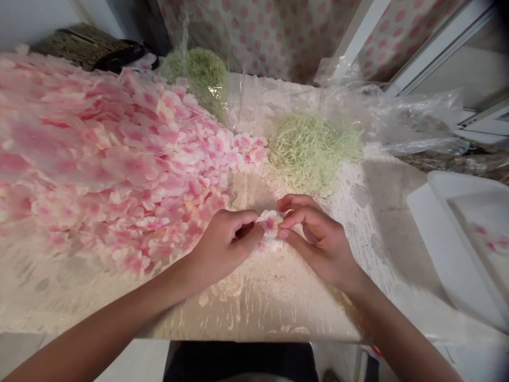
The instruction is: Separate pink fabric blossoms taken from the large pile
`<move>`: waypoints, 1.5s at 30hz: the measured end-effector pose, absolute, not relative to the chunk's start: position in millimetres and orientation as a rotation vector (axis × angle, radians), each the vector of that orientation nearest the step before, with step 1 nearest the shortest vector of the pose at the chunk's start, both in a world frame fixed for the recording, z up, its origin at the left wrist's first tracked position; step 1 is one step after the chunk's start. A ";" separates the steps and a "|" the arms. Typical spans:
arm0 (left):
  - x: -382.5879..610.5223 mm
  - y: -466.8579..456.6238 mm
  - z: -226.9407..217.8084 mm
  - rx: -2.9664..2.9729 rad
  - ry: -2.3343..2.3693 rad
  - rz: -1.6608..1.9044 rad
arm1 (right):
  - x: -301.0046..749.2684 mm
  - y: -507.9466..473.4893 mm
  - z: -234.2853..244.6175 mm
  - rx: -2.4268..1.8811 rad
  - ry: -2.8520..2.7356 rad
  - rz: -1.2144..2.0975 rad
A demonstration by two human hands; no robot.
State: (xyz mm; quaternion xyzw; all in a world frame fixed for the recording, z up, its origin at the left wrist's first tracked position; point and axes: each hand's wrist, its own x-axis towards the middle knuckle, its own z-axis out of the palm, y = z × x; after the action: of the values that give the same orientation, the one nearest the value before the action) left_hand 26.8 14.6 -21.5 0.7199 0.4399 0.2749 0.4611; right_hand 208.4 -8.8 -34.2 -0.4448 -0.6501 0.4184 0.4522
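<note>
Between my two hands, just above the table, is a small pink and white artificial flower. My left hand pinches its left edge between thumb and forefinger. At the flower's right edge, the thumb and fingertips of my right hand close together on it. A large heap of pink flower petals spreads over the left of the table. Beyond my hands lies a pile of thin pale green strands.
A white patterned cloth covers the table. A clear plastic bag lies at the back right, and a white tray with some pink pieces stands on the right. Another green bundle, in plastic, and a patterned bag are at the back left.
</note>
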 end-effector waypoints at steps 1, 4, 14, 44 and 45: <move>26.8 14.3 -22.5 1.794 1.059 0.668 | 207.4 -9.8 -35.7 -1.099 -1.625 1.037; 26.9 13.8 -24.5 1.839 1.012 0.644 | 206.3 -11.9 -39.9 -1.098 -1.645 1.089; 26.2 13.3 -28.3 1.914 1.004 0.632 | 205.7 -9.5 -41.5 -1.128 -1.683 0.990; 16.1 12.8 -13.3 1.909 0.770 0.603 | 226.3 -7.3 -17.0 -0.899 -1.819 1.228; 15.6 12.3 -14.4 1.903 0.753 0.605 | 224.7 -8.5 -17.2 -0.885 -1.819 1.216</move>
State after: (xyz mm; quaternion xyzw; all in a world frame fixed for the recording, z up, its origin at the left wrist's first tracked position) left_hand 15.6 12.3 -14.4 0.7810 0.3091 0.2481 0.4827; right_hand 224.7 -8.5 -17.2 -0.3469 -0.7126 0.4763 0.3808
